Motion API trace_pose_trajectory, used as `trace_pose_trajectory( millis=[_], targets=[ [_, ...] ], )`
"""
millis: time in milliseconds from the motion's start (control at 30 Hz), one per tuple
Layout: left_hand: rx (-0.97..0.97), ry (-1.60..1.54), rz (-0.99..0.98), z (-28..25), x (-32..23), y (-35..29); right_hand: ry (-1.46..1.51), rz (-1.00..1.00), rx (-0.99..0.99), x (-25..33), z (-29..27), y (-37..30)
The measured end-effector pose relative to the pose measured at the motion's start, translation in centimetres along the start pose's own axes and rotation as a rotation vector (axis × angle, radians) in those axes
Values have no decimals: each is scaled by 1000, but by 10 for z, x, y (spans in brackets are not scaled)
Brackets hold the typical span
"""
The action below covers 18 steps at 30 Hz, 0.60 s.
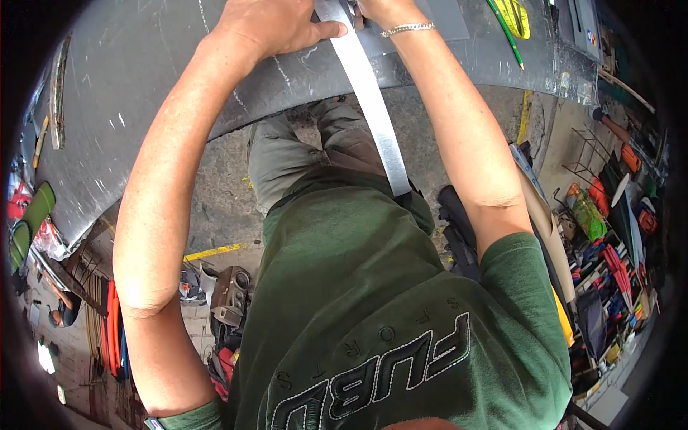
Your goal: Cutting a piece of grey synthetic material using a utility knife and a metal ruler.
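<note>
A long silver metal strip [369, 100] runs from the top edge over the table's near edge, down toward my shirt. My left hand [269, 27] is closed on its upper part, the thumb lying across the metal; its other fingertips are hard to see. Just right of the strip, my right hand [390, 11], with a chain bracelet at the wrist, is cut by the top edge. The little of its fingers that shows looks curled, beside a small dark piece [357, 16] I cannot make out. A smooth grey sheet [448, 20] lies under that hand.
The dark, scratched tabletop [165, 93] has a curved near edge. A green pencil [506, 34] and a yellow looped band [513, 16] lie at the right. Crowded goods [609, 279] stand along the right side. A brown bag-like object [231, 294] is on the floor at left.
</note>
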State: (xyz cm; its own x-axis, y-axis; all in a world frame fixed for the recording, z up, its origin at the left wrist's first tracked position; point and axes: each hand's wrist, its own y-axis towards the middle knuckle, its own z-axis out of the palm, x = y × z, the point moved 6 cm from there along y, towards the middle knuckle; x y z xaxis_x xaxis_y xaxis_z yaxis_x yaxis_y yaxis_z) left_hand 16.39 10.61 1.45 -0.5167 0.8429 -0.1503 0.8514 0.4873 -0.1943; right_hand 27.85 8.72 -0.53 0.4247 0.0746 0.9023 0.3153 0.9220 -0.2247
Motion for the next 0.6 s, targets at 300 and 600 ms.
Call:
trace_pose_trajectory(
  millis=[300,600],
  targets=[
    [-241,-900,315,31,34,-5,-51,338,-222,4,-3,-3],
    [111,43,-110,-23,-12,3,-15,-42,21,1,0,-1]
  ],
)
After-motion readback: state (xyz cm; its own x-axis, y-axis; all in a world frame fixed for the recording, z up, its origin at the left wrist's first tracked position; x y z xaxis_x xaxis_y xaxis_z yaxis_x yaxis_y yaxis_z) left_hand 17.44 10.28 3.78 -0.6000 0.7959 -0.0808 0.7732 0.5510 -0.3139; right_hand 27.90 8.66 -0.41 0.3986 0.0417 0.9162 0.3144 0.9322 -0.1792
